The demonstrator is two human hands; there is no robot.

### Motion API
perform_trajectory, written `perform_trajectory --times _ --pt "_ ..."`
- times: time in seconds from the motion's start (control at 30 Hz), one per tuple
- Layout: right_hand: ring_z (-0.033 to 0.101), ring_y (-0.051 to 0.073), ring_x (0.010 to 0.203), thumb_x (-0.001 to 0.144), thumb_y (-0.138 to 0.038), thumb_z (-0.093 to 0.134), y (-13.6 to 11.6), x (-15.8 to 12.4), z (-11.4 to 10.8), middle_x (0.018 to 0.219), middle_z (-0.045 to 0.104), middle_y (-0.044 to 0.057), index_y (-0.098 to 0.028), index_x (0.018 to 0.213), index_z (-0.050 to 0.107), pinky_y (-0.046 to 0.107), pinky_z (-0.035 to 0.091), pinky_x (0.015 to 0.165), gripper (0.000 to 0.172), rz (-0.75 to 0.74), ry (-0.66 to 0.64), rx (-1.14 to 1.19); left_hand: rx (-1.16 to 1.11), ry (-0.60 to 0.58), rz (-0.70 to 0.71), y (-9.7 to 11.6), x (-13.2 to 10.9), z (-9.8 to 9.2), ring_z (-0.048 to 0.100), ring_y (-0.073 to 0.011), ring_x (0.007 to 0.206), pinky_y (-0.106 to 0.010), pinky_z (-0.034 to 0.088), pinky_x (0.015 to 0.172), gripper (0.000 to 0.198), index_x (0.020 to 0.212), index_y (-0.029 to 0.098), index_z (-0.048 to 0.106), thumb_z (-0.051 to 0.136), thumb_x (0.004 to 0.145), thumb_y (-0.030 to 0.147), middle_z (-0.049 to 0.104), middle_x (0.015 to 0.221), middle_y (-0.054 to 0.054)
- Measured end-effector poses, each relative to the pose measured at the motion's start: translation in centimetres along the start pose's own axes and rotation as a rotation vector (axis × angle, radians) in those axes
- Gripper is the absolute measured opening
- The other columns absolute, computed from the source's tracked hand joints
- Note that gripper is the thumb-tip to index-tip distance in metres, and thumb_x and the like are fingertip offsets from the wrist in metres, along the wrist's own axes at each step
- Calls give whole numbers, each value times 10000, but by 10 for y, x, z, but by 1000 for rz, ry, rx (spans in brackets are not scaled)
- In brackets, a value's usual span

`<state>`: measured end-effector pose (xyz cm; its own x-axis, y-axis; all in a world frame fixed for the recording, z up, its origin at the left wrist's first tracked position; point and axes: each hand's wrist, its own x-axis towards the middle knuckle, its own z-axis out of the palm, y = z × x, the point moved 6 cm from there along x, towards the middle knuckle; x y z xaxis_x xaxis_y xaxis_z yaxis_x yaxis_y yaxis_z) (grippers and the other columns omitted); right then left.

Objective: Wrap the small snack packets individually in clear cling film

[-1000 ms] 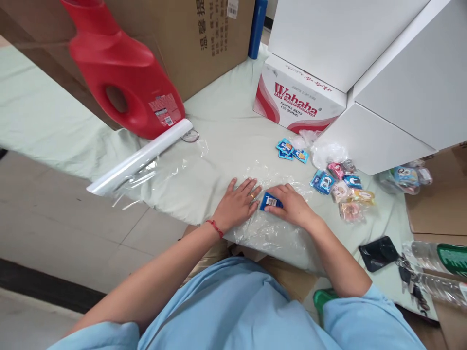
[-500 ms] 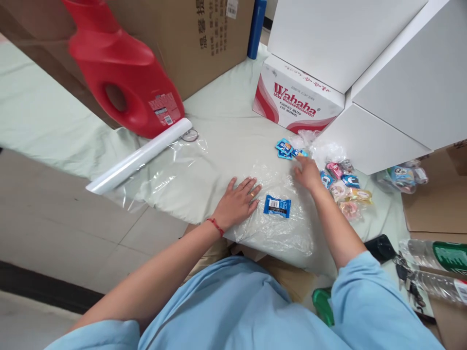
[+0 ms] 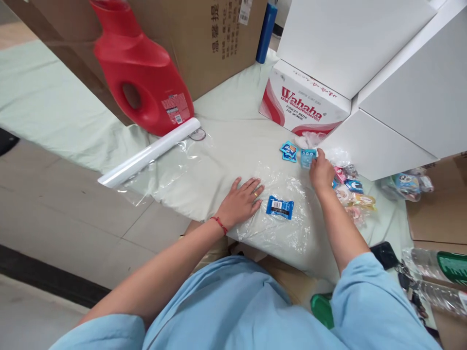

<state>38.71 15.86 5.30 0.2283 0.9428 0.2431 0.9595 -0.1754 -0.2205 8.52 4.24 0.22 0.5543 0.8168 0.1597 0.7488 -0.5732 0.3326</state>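
My left hand [image 3: 242, 201] lies flat with fingers spread on the left edge of a clear plastic sheet [image 3: 292, 236]. A dark blue wrapped packet [image 3: 279, 207] rests on that sheet, just right of my left hand. My right hand [image 3: 321, 170] is closed on a small light-blue packet [image 3: 308, 158], pinched at its right edge. Left of it, more small blue packets [image 3: 288, 150] lie in an overlapping pile. Several wrapped snacks [image 3: 353, 185] sit in a heap to the right of my right hand, which partly hides them.
A roll of clear film [image 3: 149, 153] lies at the left beside a red jug [image 3: 142, 73]. Behind stand a brown carton [image 3: 204, 48], a Wahaha box [image 3: 306, 99] and white boxes [image 3: 350, 39]. Plastic bottles [image 3: 438, 291] and a black case [image 3: 385, 255] are at right.
My right hand has moved right from the blue packets, and one light-blue packet is now in its fingers, apart from the pile. My left hand stays flat. The view has shifted slightly.
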Motion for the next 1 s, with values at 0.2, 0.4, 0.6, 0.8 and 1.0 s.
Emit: perform_trajectory --times 0.2,0.4,0.6,0.8,1.0 --pt "658 208 761 916 -509 628 -5 -83 -12 888 740 41 -193 1218 732 341 554 752 449 -53 -376 719 -8 19 19 0 -1 1 412 -283 1566 -601 190 1316 519 1553 224 546 387 1093 404 471 1675 -123" --pt "596 172 645 910 -522 639 -33 -127 -4 711 673 -18 -205 1113 771 301 501 668 398 -97 -600 718 -21 38 19 0 -2 2 422 -291 1559 -589 180 1319 515 1559 247 544 411 1084 396 494 1659 -126" --pt "715 231 922 991 -424 543 -49 -130 0 1061 799 52 -230 1175 776 354 554 847 355 -229 -619 645 -11 33 18 0 -2 2 428 -290 1553 -587 200 1314 510 1545 228 556 407 1087 398 492 1660 -130" --pt "643 302 1082 1042 -335 493 -66 -136 -1 1135 751 142 -209 1208 774 482 496 1026 350 -444 -395 284 -21 42 17 0 -2 0 426 -293 1557 -585 202 1314 515 1561 243 542 420 1082 389 491 1662 -124" --pt "534 372 1338 959 -560 689 -78 -155 -18 1425 639 150 -270 1517 576 556 443 1129 639 -595 -482 226 -24 33 10 0 -3 0 421 -290 1560 -593 211 1312 515 1554 227 547 392 1093 398 487 1664 -128"
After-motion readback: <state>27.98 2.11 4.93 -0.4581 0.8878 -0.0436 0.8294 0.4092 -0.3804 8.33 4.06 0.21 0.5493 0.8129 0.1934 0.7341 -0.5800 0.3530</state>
